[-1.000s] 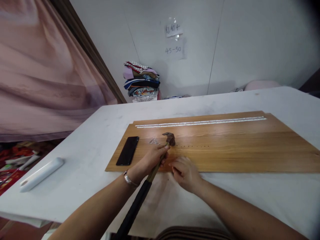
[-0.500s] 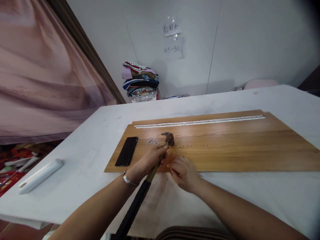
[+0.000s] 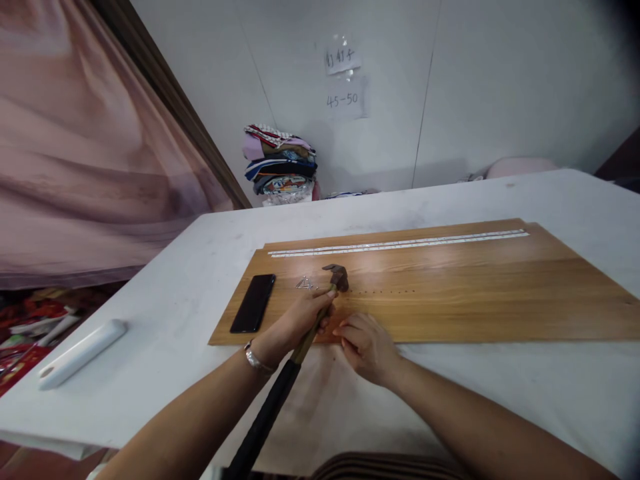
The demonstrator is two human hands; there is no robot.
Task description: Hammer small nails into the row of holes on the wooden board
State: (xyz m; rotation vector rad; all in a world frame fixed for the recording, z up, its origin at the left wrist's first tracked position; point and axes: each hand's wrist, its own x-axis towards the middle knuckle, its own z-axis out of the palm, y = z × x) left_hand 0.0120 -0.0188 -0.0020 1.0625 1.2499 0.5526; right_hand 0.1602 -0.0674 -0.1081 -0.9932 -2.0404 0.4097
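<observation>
My left hand (image 3: 305, 317) is wrapped round the shaft of a claw hammer (image 3: 285, 380), just below its head. The rusty head rests on the wooden board (image 3: 475, 287), with the claw pointing left, and the black grip slants down toward my body. My right hand (image 3: 370, 350) lies curled at the board's front edge, right of the shaft, with its fingers closed and nothing showing in them. From the hammer head a row of small dark nail heads (image 3: 383, 291) runs to the right. Left of the head lies a small heap of loose nails (image 3: 304, 283).
A black phone (image 3: 253, 303) lies on the board's left end. Two white measuring strips (image 3: 400, 245) run along its back. On the white table (image 3: 165, 320) to the left is a white plastic handle-shaped object (image 3: 83, 353). Folded clothes (image 3: 281, 160) are stacked by the wall.
</observation>
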